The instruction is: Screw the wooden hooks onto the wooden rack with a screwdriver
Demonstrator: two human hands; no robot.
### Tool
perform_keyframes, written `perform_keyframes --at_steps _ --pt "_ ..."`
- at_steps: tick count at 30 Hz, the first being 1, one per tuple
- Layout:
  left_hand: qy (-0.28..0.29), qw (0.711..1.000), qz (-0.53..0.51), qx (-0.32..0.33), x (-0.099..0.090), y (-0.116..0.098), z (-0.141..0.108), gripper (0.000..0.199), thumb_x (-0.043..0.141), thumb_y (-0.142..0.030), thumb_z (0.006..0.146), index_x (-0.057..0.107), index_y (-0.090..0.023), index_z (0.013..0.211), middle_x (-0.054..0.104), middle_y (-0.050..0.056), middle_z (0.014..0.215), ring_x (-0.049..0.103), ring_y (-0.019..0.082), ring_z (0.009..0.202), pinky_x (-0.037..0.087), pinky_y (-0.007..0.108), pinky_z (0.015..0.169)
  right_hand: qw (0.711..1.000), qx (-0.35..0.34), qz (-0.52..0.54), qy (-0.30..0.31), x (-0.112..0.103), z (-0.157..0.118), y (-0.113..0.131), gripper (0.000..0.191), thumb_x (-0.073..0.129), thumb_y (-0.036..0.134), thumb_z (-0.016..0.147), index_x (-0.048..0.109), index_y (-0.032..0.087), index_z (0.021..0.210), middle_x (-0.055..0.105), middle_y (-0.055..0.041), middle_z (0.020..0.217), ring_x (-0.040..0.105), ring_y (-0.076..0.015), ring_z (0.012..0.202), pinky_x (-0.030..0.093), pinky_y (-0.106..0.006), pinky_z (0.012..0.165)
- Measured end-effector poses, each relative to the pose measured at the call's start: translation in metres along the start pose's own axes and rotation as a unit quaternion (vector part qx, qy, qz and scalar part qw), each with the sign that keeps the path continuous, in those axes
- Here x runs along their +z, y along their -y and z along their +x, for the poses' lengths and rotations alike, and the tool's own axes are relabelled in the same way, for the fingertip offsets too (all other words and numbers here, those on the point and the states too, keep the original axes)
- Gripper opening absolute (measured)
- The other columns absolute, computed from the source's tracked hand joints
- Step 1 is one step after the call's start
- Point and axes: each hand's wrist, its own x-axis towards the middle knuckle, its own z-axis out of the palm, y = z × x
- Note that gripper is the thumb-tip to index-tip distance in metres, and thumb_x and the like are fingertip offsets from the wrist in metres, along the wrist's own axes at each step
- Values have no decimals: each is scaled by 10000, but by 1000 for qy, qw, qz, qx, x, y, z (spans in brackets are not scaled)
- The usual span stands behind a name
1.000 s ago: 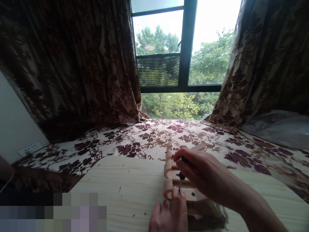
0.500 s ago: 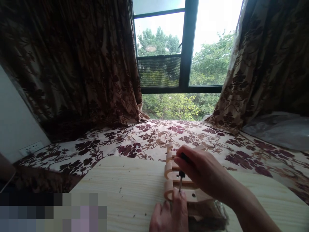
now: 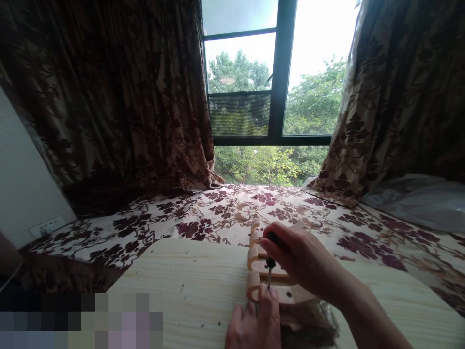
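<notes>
My right hand point(image 3: 303, 257) is wrapped around the black handle of a screwdriver point(image 3: 270, 262), held nearly upright with its shaft pointing down. At the tip are the closed fingers of my left hand point(image 3: 256, 320); whatever they pinch there is too small to make out. Both hands are over a row of pale wooden slats point(image 3: 278, 294) with curled ends and dark holes. The slats lie between a light wooden board point(image 3: 160, 276) on the left and another wooden board point(image 3: 395, 291) on the right. My right hand and forearm partly hide them.
Clear crinkled plastic point(image 3: 329, 317) and something dark lie below the slats. Flowered cloth point(image 3: 232, 208) covers the surface up to the window point(image 3: 279, 97), with curtains point(image 3: 145, 97) at both sides. A plastic bag point(image 3: 417, 198) rests at the right, and a wall socket point(image 3: 47, 225) is at left.
The view has tilted up slightly. My right hand and the screwdriver handle have shifted a little, leaving the screwdriver slightly more upright; my left fingers stay at its tip.
</notes>
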Motion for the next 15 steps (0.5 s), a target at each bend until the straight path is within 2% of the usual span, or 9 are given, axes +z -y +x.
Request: perform_keyframes --at_steps 6,10,15 --pt "-6 1000 18 12 4 1 -2 341 539 -44 788 647 -184 1080 700 28 1043 582 86 540 475 231 462 999 -36 29 12 -9 -5 8 159 455 320 931 578 219 920 585 28 689 475 -102 577 324 -245 539" --pt "6 1000 10 12 5 1 -4 349 521 -46 796 640 -178 1097 685 37 1074 604 91 595 485 233 478 999 -32 36 23 -9 -4 11 194 445 304 927 551 202 801 558 22 648 437 -101 548 310 -248 519" --pt "29 1000 -5 8 1 0 -3 298 521 -113 828 643 -186 1090 675 49 1089 607 101 611 492 244 489 1000 0 3 -13 -5 0 4 215 454 343 917 520 198 772 562 10 637 451 -113 557 311 -259 529"
